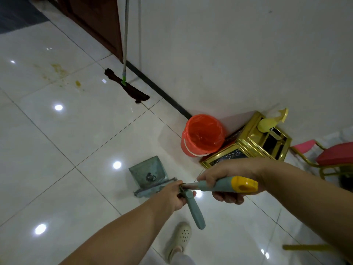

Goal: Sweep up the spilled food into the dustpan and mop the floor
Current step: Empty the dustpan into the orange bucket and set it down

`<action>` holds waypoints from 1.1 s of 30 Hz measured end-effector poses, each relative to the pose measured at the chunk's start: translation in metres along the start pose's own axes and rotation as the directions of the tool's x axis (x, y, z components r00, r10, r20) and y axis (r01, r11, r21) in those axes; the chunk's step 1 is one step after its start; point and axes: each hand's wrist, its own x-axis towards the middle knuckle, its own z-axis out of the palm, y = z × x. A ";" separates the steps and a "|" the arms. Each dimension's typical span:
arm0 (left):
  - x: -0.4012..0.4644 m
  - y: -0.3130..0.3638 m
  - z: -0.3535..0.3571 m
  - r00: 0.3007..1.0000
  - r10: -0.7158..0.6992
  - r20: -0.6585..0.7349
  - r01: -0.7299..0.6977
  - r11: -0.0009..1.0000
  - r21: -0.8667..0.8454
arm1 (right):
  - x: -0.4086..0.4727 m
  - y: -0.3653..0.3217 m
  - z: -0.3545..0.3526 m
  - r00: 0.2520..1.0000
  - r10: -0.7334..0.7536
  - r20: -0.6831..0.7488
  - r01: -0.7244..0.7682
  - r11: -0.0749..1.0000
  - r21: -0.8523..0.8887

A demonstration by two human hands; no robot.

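A grey-green dustpan point(148, 172) stands on the white tiled floor with a dark scrap inside. My left hand point(174, 196) grips the dustpan's handle point(194, 209) near its joint. My right hand point(227, 175) holds a grey-green broom handle with a yellow end point(242, 185). Yellowish spilled food point(59, 70) is smeared on the tiles at far left. A mop with a dark cloth head point(127, 87) and a grey pole point(126, 35) leans against the wall.
An orange bucket with an orange liner point(202, 135) stands by the wall, next to a gold-framed bin point(248, 148). A red chair with a gold frame point(336, 155) is at the right. My foot in a white clog point(179, 240) is below the hands.
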 end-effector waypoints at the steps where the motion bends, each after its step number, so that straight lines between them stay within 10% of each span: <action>1: 0.001 -0.004 0.012 1.000 0.007 0.010 -0.008 1.000 0.023 | -0.006 0.006 -0.008 1.000 -0.028 -0.003 0.028 0.999 0.021; 16: 0.031 -0.097 0.200 0.978 0.165 0.127 -0.170 0.985 0.024 | -0.033 0.150 -0.152 0.884 -0.413 -0.220 0.466 0.821 0.331; 33: 0.054 -0.135 0.251 0.977 0.149 0.156 -0.188 0.942 0.279 | -0.023 0.232 -0.182 0.548 -0.451 -0.704 0.653 0.757 0.023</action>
